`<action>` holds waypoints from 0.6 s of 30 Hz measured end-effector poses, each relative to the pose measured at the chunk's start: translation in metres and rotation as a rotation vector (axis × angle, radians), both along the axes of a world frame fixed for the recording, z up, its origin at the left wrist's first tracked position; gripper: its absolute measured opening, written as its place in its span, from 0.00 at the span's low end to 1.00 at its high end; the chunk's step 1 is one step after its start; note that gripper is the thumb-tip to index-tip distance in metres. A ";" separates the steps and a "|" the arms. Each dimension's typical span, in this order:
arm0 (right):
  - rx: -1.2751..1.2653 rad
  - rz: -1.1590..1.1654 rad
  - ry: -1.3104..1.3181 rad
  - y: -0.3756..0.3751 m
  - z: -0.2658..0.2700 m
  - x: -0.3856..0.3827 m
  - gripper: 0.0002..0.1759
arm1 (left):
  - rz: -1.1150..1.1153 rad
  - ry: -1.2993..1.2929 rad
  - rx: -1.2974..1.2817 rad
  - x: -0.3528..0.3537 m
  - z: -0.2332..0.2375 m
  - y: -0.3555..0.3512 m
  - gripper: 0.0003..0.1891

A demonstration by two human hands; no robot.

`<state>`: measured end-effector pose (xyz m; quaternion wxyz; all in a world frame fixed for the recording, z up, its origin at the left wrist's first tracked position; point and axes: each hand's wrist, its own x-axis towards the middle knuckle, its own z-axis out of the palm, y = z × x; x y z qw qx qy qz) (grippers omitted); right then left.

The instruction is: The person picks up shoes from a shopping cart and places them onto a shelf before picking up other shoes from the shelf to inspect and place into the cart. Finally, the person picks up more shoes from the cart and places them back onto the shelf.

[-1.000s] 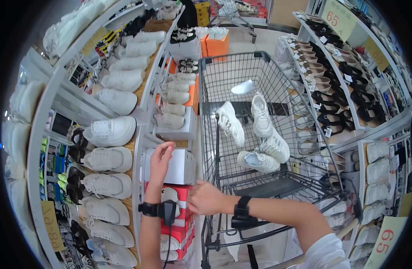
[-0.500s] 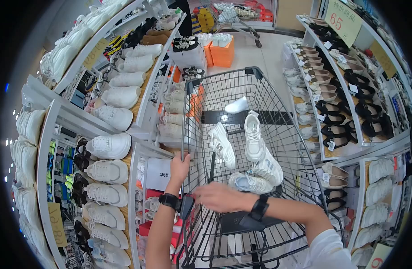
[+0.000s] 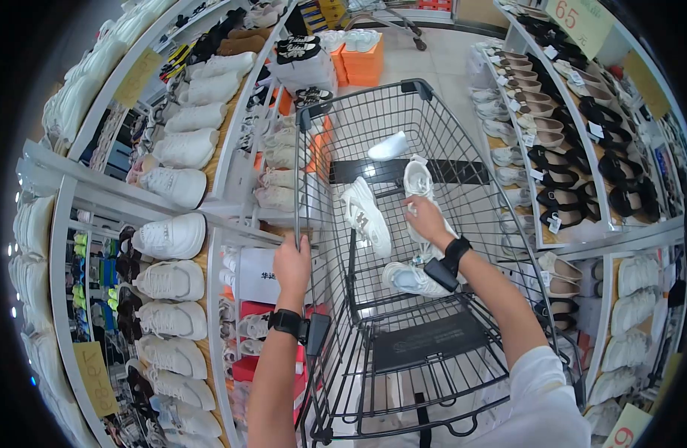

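My left hand [image 3: 292, 267] is wrapped round the left side rim of a black wire shopping cart [image 3: 299, 175]. Inside the cart, my right hand [image 3: 427, 219] has its fingers curled and together on a white sneaker [image 3: 418, 179] with laces, whose lower part it covers. To the left of that shoe lies another white sneaker [image 3: 367, 218] with a dark mark on its side. Closer to me is a white sneaker with a pale blue inside [image 3: 412, 279], partly behind my right wrist. A small plain white shoe [image 3: 387, 146] rests farther forward in the cart.
A shelf of white sneakers [image 3: 170, 280] runs close along the left. Flat shoes [image 3: 550, 160] line the shelf on the right. Orange boxes [image 3: 362, 61] with shoes on top stand ahead on the left, and part of another cart [image 3: 403, 26] is beyond them.
My right hand has moved from near the cart's left rim, forward and right onto the white sneaker. The left hand keeps its grip. Cart and shoes sit slightly higher in view.
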<state>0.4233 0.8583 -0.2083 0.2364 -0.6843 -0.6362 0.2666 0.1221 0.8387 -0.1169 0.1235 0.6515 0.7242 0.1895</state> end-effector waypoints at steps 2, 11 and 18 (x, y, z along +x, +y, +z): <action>-0.003 0.041 -0.159 0.014 -0.021 0.014 0.25 | 0.027 0.041 -0.032 0.004 0.005 -0.002 0.14; -0.089 0.140 -0.527 0.047 -0.058 0.001 0.30 | 0.036 0.088 -0.052 0.003 0.007 0.001 0.15; 0.084 0.467 -0.652 0.014 -0.084 -0.057 0.26 | 0.038 0.031 -0.061 0.006 0.010 0.002 0.15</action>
